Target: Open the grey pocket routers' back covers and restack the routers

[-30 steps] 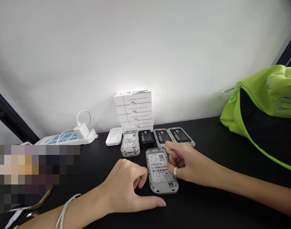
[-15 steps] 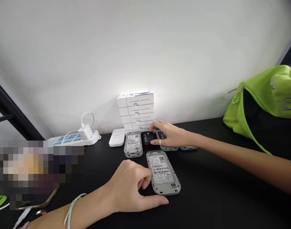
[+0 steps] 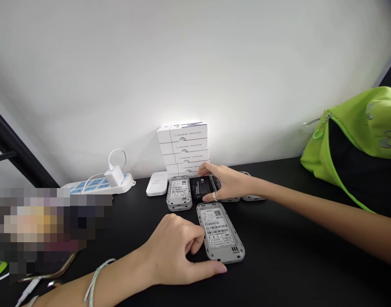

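Observation:
A grey device with its back off (image 3: pixel 226 253) lies on the black table, a printed label and barcodes showing inside. Around its lower left corner rests my left hand (image 3: pixel 173 251), fingers curled against the left edge and thumb stretched out along the bottom end, not gripping it. Farther back, my right hand (image 3: pixel 223 181) spans a black battery (image 3: pixel 200 187) marked 3000mAh, thumb at its near end and fingers at its far end. Under and beside that hand sits another device holding a battery (image 3: pixel 230 199), partly hidden.
Left of the battery is a small stack of open devices (image 3: pixel 179 194), beside a stack of white covers (image 3: pixel 157 184). White boxes (image 3: pixel 187 147) are piled against the wall. A power strip (image 3: pixel 126 183) with a charger (image 3: pixel 114 175) stands left; a green bag (image 3: pixel 352 136) stands right.
My right hand's fingers have shifted slightly left over the battery, and its thumb has moved down to the near end. The front device has slid a little; my left hand stays nearly still.

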Available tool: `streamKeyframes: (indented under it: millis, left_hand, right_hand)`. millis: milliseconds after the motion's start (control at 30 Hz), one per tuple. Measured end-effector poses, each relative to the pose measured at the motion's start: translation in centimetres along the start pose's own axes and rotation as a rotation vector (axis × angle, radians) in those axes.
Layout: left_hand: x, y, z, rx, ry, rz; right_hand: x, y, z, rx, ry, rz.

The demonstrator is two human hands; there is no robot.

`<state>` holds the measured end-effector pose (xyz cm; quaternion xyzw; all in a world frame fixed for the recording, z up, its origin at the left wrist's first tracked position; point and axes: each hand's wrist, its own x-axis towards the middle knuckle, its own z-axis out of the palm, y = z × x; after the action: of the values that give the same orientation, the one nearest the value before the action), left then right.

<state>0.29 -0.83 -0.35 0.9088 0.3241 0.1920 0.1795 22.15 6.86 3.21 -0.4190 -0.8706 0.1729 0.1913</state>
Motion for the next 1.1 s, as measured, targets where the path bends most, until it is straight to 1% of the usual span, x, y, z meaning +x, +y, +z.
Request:
streamKeyframes:
  millis: [100, 200, 333, 433, 567, 733, 833, 900, 1033, 1100]
  left_hand:
    - [0.0, -0.1, 0.0, 0.008, 0.002, -0.001]
    - [0.1, -0.1, 0.0, 0.014, 0.009, -0.003]
    - [0.1, -0.1, 0.1, 0.016, 0.006, -0.005]
    - [0.1, -0.1, 0.0, 0.023, 0.012, -0.004]
    - [0.1, -0.2, 0.0, 0.015, 0.014, -0.005]
    - [0.1, -0.2, 0.1, 0.006, 0.023, 0.003]
    - [0.1, -0.1, 0.2, 0.009, 0.026, 0.019]
    - [0.1, -0.2, 0.2, 0.015, 0.031, 0.022]
    - [0.1, -0.2, 0.2, 0.030, 0.030, 0.031]
    - [0.0, -0.2, 0.2, 0.043, 0.023, 0.038]
  right_hand:
    - [-1.3, -0.6, -0.2, 0.084, 0.063, -0.016]
    - [-3.2, -1.7, -0.2, 0.166, 0.073, -0.009]
    - [-5.6, -2.8, 0.3, 0.202, -0.002, 0.092]
    - [-6.5, -3.2, 0.7, 0.219, -0.062, 0.142]
    - [-7.0, -3.4, 0.8, 0.227, -0.123, 0.149]
    - [-7.3, -3.8, 0.6, 0.182, -0.138, 0.124]
    - [-7.6, -3.9, 0.8, 0.116, -0.162, 0.092]
    - [-7.7, -4.0, 1.0, 0.045, -0.173, 0.039]
    - [-7.8, -4.1, 1.6, -0.177, -0.149, -0.173]
    - [-8.0, -4.2, 1.8, -0.252, -0.149, -0.254]
